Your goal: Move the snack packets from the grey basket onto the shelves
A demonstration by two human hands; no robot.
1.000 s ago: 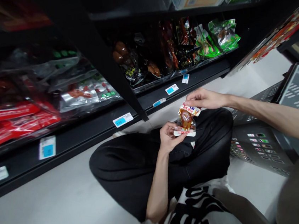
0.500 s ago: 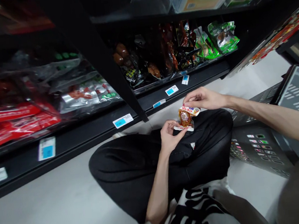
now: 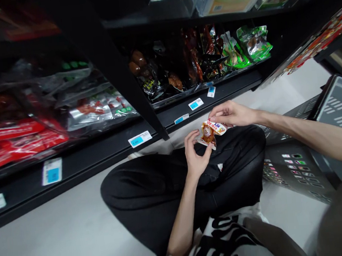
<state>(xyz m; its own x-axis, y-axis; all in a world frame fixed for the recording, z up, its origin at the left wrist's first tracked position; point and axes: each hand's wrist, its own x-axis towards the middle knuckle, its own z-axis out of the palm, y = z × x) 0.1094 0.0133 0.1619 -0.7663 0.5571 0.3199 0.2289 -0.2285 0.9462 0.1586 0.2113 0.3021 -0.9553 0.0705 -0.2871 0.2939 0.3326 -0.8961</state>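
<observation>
Above my crossed legs I hold a small clear snack packet [image 3: 208, 133] with a glossy brown piece of food inside and a white header printed in red and blue. My right hand [image 3: 232, 113] pinches the header end between thumb and fingers. At the lower end, my left hand [image 3: 196, 156] spans the packet's bottom edge, fingers on its left side and thumb at the lower right corner. The packet is tilted, its printed side facing up toward me. What the brown food is, I cannot tell.
A black shelf [image 3: 173, 123] with price tags runs in front of me. It holds red packs [image 3: 19, 140], dark vacuum packs [image 3: 174, 81] and green packs [image 3: 253, 42]. To my right stands a grey slotted basket [image 3: 297, 167] with colourful items inside. A white scrap [image 3: 220, 167] lies by my legs.
The packet has shifted slightly left and turned a little. My left hand has opened wider, its fingers moving up along the packet's left side. The right hand keeps its pinch.
</observation>
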